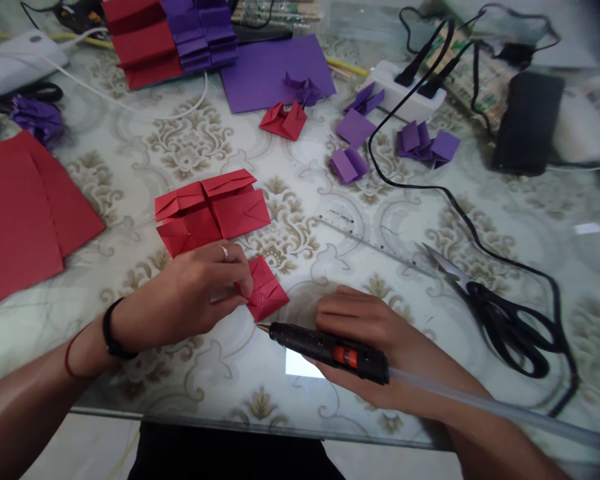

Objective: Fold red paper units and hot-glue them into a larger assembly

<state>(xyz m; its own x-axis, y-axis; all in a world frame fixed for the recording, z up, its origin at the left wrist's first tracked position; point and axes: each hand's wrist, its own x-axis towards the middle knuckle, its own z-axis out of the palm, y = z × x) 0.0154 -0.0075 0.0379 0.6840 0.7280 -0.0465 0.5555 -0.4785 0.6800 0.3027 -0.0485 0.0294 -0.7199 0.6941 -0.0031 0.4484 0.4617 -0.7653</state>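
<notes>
My left hand [190, 297] is closed in a pinch on a small folded red paper piece [266, 291], holding it on the glass table [130, 200]. My right hand [375, 333] is wrapped round a black glue gun [330, 348] with an orange trigger. The gun's metal tip points left and sits just below the red piece's lower corner. A clear glue stick trails out of the gun to the lower right. A larger assembly of folded red paper pieces [213, 210] lies just beyond my left hand.
Black scissors [505, 313] and a clear ruler [370, 240] lie to the right. A black cord [460, 213] runs to a white power strip [405, 93]. Folded purple pieces [350, 163], purple sheet [275, 73], red sheets [25, 207] and pleated stacks [170, 37] lie around.
</notes>
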